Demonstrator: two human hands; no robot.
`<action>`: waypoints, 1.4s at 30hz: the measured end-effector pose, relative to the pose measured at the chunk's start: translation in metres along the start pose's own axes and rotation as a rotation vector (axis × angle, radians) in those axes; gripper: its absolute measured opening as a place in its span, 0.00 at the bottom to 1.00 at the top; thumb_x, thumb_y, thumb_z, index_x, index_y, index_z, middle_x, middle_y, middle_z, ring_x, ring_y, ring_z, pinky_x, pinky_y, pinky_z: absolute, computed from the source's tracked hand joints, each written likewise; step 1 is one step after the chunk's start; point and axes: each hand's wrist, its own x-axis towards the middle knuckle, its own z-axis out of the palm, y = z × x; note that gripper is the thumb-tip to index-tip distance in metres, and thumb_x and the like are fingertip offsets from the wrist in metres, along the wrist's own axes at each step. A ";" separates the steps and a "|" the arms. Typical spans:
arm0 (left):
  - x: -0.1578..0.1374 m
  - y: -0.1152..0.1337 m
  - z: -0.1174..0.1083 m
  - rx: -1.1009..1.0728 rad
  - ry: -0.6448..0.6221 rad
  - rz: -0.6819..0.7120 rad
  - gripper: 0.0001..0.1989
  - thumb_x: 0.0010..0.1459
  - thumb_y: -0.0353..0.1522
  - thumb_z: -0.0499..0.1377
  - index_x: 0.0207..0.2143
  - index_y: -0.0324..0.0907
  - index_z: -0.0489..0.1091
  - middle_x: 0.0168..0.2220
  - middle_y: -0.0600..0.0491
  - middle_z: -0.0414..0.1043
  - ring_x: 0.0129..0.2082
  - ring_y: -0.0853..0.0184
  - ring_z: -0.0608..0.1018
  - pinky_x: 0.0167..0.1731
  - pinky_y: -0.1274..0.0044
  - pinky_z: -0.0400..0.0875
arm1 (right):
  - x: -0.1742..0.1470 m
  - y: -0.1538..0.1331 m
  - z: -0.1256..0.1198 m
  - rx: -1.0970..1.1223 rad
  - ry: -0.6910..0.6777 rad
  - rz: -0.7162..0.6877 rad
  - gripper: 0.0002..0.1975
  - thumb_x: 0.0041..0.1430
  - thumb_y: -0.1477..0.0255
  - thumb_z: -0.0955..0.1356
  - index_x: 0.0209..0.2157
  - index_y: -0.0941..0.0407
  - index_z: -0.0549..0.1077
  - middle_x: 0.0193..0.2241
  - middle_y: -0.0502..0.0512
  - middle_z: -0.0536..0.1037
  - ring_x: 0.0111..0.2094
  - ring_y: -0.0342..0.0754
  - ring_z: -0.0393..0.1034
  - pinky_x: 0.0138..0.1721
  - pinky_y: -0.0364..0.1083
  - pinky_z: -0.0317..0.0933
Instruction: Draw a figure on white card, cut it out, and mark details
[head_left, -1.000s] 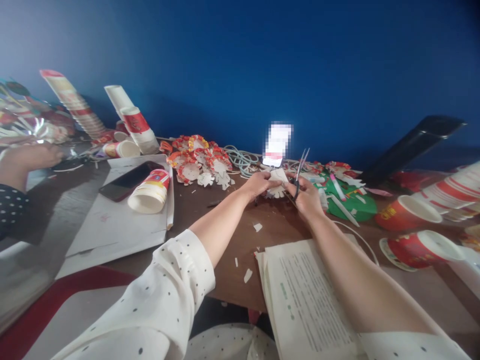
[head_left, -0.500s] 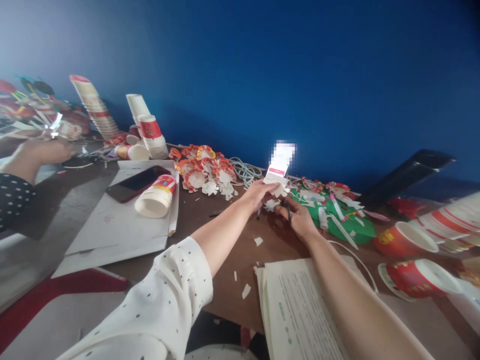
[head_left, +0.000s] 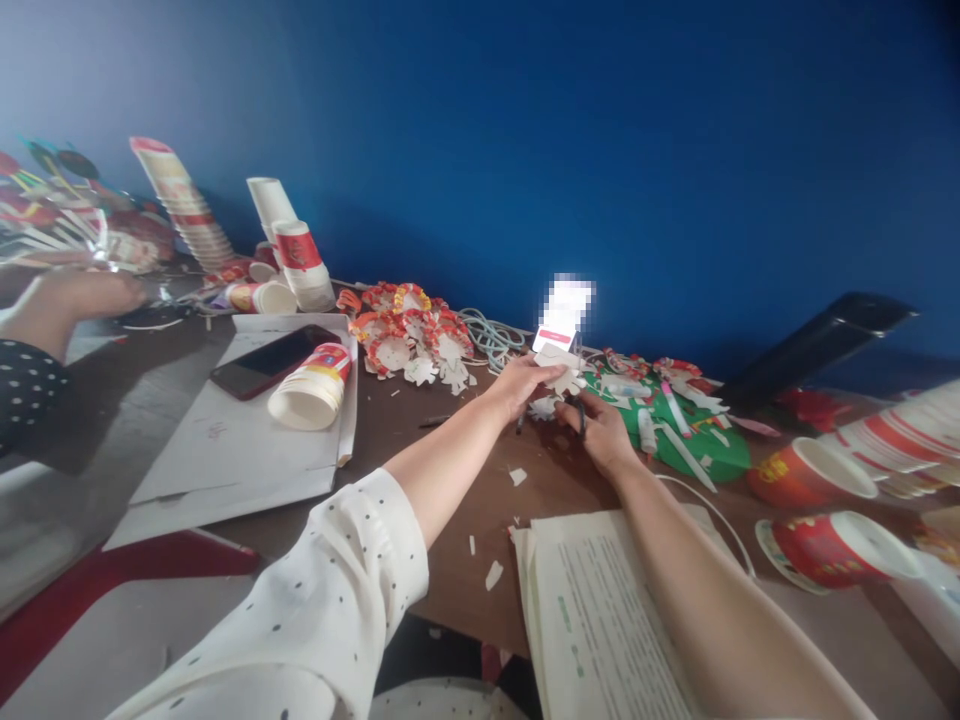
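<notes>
My left hand (head_left: 521,388) is closed around a white paper cutout (head_left: 572,382) with a jagged edge, near the middle of the table. Close by on the right, my right hand (head_left: 602,432) grips scissors (head_left: 580,416) by a dark handle; the blades are mostly hidden by the hand and paper. Another white paper piece (head_left: 544,407) lies below the hands. Behind them stands a lit phone (head_left: 556,338), its upper part blurred out. Small paper scraps (head_left: 517,477) are scattered on the brown table (head_left: 450,520).
Red-and-white paper cutouts (head_left: 412,335) are heaped at left, beside a cable (head_left: 491,340). A green sheet (head_left: 727,462) carries scraps at right. Paper cups (head_left: 311,388) and a dark phone (head_left: 274,362) lie on white board. Printed sheets (head_left: 592,610) lie in front. A co-worker's hand (head_left: 94,292) works at far left.
The view has shifted slightly. My hands stay close together at the paper, with the right hand and scissors moved only a little.
</notes>
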 end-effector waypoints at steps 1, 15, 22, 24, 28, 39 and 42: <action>0.000 -0.001 0.000 0.019 -0.001 0.002 0.09 0.48 0.26 0.72 0.33 0.36 0.77 0.27 0.52 0.78 0.24 0.71 0.76 0.29 0.78 0.67 | 0.000 0.000 0.000 0.004 0.007 -0.002 0.21 0.43 0.52 0.77 0.31 0.54 0.79 0.24 0.52 0.75 0.28 0.48 0.66 0.31 0.47 0.61; 0.008 -0.012 -0.005 0.131 -0.008 0.011 0.12 0.47 0.33 0.73 0.33 0.37 0.78 0.24 0.55 0.73 0.20 0.77 0.63 0.24 0.77 0.54 | 0.003 0.014 -0.001 0.139 0.055 0.045 0.22 0.41 0.52 0.79 0.28 0.55 0.77 0.22 0.49 0.74 0.23 0.43 0.61 0.26 0.45 0.55; 0.008 -0.012 -0.006 0.144 0.020 0.005 0.10 0.48 0.32 0.72 0.34 0.38 0.78 0.24 0.56 0.73 0.19 0.77 0.63 0.23 0.78 0.51 | 0.003 0.012 -0.001 0.090 0.063 0.020 0.23 0.43 0.49 0.78 0.26 0.54 0.75 0.21 0.49 0.73 0.23 0.44 0.61 0.25 0.45 0.54; 0.008 -0.012 -0.006 0.144 0.011 0.010 0.10 0.48 0.32 0.72 0.34 0.38 0.78 0.24 0.55 0.73 0.20 0.77 0.63 0.24 0.78 0.52 | 0.003 0.012 -0.001 0.095 0.066 0.015 0.23 0.43 0.49 0.78 0.25 0.54 0.75 0.21 0.49 0.72 0.23 0.44 0.61 0.24 0.44 0.53; 0.008 -0.012 -0.007 0.149 0.013 0.002 0.12 0.47 0.32 0.72 0.34 0.38 0.78 0.25 0.55 0.74 0.20 0.77 0.63 0.25 0.77 0.53 | 0.005 0.015 -0.001 0.092 0.059 0.014 0.24 0.43 0.48 0.78 0.24 0.54 0.74 0.20 0.48 0.70 0.22 0.43 0.58 0.23 0.44 0.49; 0.010 -0.012 -0.007 0.146 0.038 -0.002 0.11 0.48 0.31 0.72 0.35 0.37 0.79 0.27 0.54 0.75 0.21 0.77 0.66 0.25 0.78 0.54 | 0.007 0.024 -0.006 0.089 0.029 0.001 0.23 0.48 0.48 0.76 0.22 0.54 0.73 0.20 0.49 0.70 0.22 0.44 0.59 0.23 0.44 0.50; 0.010 -0.011 -0.007 0.131 0.039 -0.005 0.12 0.47 0.31 0.73 0.34 0.37 0.79 0.26 0.54 0.75 0.21 0.76 0.67 0.25 0.78 0.55 | 0.007 0.023 -0.006 0.071 0.027 -0.004 0.24 0.49 0.48 0.76 0.21 0.54 0.72 0.19 0.49 0.70 0.22 0.44 0.59 0.23 0.45 0.50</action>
